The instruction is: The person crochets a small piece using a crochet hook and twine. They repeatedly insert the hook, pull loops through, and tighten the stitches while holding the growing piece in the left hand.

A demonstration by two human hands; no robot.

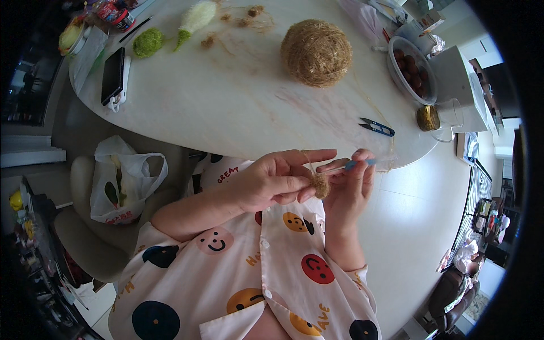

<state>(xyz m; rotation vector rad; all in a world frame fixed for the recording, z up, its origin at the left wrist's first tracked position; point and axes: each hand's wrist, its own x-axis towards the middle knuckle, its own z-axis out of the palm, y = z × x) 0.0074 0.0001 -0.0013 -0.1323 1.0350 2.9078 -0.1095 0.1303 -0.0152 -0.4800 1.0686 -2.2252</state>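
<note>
Just off the table's near edge, my left hand (276, 180) pinches a small brown crocheted piece (321, 186) between thumb and fingers. A strand of yarn runs up by its raised index finger. My right hand (352, 182) grips a crochet hook by its blue handle (351, 164); the metal shaft points left toward the piece. Whether the hook's tip sits inside a stitch cannot be made out. Farther back on the table rests a large ball of golden-brown fuzzy yarn (316, 53). Dark-blue thread snips (377, 127) lie on the right, beside a loose yarn strand.
The pale table (204, 106) has a curved edge. A phone (113, 76), a green yarn ball (148, 42) and a white-and-green crocheted piece (197, 19) lie left. Right are a bowl of round brown items (411, 70) and a glass mug (450, 119). A plastic bag (121, 182) sits on a chair.
</note>
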